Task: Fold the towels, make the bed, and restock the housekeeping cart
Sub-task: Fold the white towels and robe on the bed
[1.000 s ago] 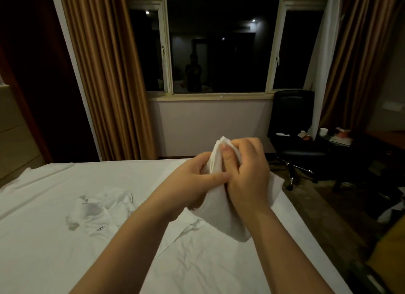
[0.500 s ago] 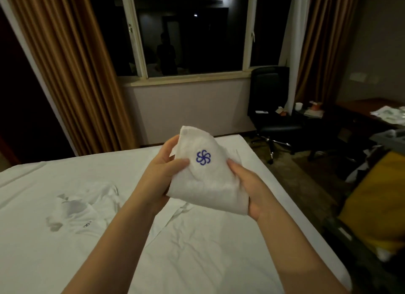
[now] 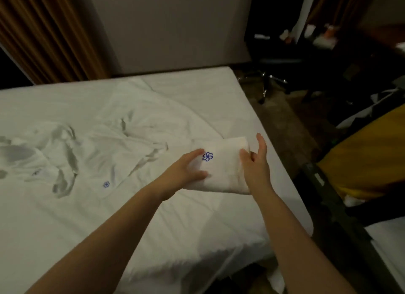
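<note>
A folded white towel (image 3: 223,171) with a blue pinwheel logo is low over the right side of the white bed (image 3: 109,228). My left hand (image 3: 186,171) grips its left end, fingers on top near the logo and thumb at the lower edge. The towel's right end is held by my right hand (image 3: 255,162), thumb on top and fingers straight along the far side. Whether the towel rests on the sheet or hovers just above it, I cannot tell.
Crumpled white linen (image 3: 65,160) lies at the bed's left, with another logo-marked piece (image 3: 106,184) beside it. A cart with a yellow bag (image 3: 368,158) stands right of the bed. A black office chair (image 3: 276,59) and a cluttered desk are beyond; brown curtains (image 3: 43,35) hang at left.
Both hands have lowered the folded towel from chest height down to the bed's right side. My view has tilted downward, and the window is out of sight.
</note>
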A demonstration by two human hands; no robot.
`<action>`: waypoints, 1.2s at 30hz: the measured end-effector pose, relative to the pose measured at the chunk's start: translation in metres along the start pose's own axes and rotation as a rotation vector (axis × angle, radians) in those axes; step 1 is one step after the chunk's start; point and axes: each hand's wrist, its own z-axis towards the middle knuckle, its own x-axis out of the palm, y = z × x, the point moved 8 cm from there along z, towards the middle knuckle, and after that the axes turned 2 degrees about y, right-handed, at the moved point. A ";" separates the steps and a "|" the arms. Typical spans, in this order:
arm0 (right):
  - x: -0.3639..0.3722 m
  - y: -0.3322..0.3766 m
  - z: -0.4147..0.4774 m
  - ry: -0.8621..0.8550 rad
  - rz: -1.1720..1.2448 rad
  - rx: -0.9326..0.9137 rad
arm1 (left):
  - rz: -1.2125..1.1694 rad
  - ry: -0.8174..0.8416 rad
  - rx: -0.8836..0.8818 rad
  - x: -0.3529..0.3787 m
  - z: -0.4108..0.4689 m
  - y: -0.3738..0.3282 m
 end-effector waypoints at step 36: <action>0.207 -0.210 0.341 0.352 -1.221 -0.204 | 0.436 -0.647 -0.443 -0.099 0.098 0.243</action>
